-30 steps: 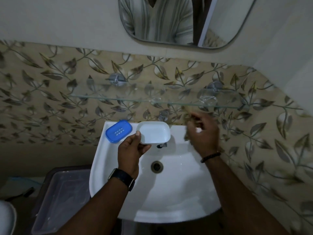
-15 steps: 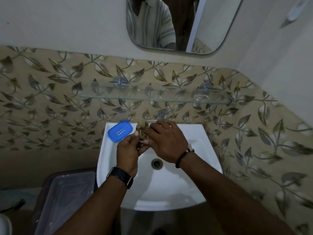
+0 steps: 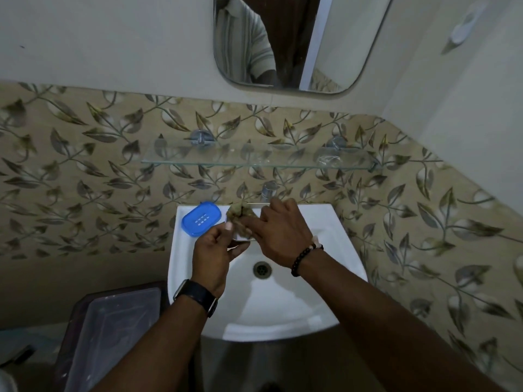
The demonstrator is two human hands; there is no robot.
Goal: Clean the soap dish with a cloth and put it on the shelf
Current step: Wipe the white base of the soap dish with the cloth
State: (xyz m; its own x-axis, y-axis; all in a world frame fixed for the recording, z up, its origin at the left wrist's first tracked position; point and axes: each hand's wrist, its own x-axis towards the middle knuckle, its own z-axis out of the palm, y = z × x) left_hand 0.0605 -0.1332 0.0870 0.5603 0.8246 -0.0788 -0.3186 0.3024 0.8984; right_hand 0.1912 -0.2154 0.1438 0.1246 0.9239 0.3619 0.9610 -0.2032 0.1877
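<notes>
My left hand (image 3: pixel 216 251) grips the white soap dish (image 3: pixel 240 236) over the back of the white sink (image 3: pixel 334 230); only the dish's near edge shows between my hands. My right hand (image 3: pixel 280 233) presses a brownish cloth (image 3: pixel 240 215) into the dish, covering most of it. The blue slotted insert of the soap dish (image 3: pixel 201 219) lies on the sink's back left corner. The glass shelf (image 3: pixel 263 157) hangs on the tiled wall above the sink, with nothing on it.
A chrome tap (image 3: pixel 268 190) stands at the sink's back, just behind my right hand. The drain (image 3: pixel 262 269) sits below my hands. A mirror (image 3: pixel 294 43) hangs above the shelf. A lidded plastic bin (image 3: pixel 113 335) stands left of the sink.
My right hand has brought the cloth leftward from near the tap onto the white dish held by my left hand, and now covers it. The camera view shifted slightly right.
</notes>
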